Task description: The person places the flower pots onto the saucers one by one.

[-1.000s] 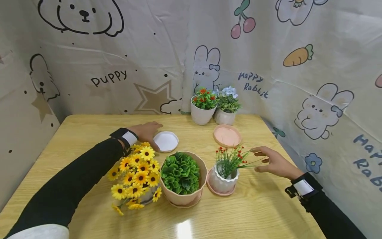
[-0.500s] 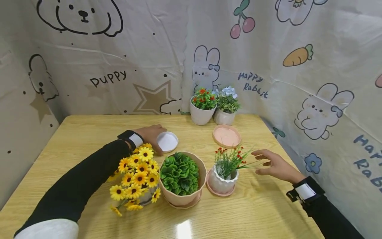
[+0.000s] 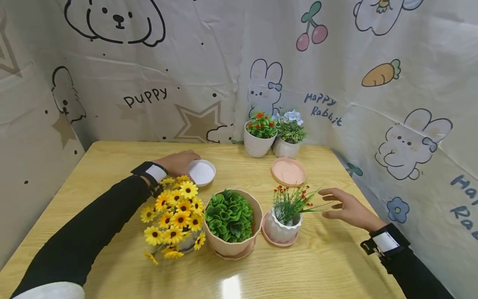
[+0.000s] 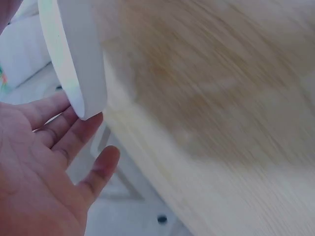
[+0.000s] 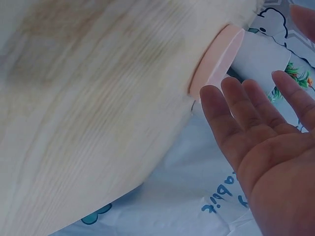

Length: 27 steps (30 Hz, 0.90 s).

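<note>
My left hand (image 3: 177,162) holds a white plant saucer (image 3: 202,172) by its left edge, behind the yellow flowers. The left wrist view shows its fingertips at the rim of this shallow saucer (image 4: 83,54); the thumb is mostly out of view. Over at the right, my right hand (image 3: 347,207) hovers with fingers apart and nothing in them. Nearest to it is a white scalloped pot (image 3: 281,229) of thin grass and small red flowers; the longest blades extend toward its fingers. A pink saucer (image 5: 216,61) appears beyond its fingertips in the right wrist view.
Potted yellow daisies (image 3: 173,220) and a leafy green plant (image 3: 229,216) in a pink pot stand at the front middle. Behind the pink saucer are a red-flowered plant (image 3: 260,135) and a blue-flowered one (image 3: 289,131). A printed cloth (image 3: 209,74) hangs behind the table (image 3: 123,166).
My left hand first reached right over the white saucer, then drew it left and slightly back. My right hand stays beside the grass pot. The head view has shifted slightly.
</note>
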### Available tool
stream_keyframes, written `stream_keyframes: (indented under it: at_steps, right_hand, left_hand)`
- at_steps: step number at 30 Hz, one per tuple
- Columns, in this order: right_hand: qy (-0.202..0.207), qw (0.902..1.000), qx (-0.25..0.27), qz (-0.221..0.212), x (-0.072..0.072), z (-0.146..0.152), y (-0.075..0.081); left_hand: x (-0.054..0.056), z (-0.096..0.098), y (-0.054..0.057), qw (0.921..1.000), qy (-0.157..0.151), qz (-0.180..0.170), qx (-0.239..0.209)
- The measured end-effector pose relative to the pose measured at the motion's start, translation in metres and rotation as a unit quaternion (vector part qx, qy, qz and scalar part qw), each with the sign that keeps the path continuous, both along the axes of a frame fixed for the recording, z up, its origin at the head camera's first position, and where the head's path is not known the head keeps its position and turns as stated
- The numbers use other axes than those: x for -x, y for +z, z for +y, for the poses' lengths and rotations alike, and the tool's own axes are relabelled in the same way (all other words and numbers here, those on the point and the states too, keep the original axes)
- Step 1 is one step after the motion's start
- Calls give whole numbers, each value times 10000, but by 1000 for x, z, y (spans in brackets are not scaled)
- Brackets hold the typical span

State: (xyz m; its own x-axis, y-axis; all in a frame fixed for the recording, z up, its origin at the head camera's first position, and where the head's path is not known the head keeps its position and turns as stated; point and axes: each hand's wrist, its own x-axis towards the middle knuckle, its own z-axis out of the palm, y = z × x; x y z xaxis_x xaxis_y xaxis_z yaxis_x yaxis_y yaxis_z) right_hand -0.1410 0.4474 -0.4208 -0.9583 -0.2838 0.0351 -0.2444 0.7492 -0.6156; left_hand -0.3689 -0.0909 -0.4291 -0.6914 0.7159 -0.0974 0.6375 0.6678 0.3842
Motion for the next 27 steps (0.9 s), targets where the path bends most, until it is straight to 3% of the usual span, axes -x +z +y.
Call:
stream_keyframes:
  at_steps: [4, 13, 19, 27]
  right_hand:
    - [82, 9999, 140, 34, 7, -7, 3]
    - [172, 9997, 145, 35, 23, -19, 15]
    - [227, 9995, 208, 75, 42, -22, 30]
    - [90, 9997, 194, 80, 85, -38, 38]
  left_hand:
    - [-17, -38, 7, 9995, 77, 193, -240]
    - [-64, -117, 3, 9979, 556, 324, -72]
    - [-105, -151, 1, 9971, 669, 290, -216]
    - [-160, -177, -10, 9930, 1025, 192, -560]
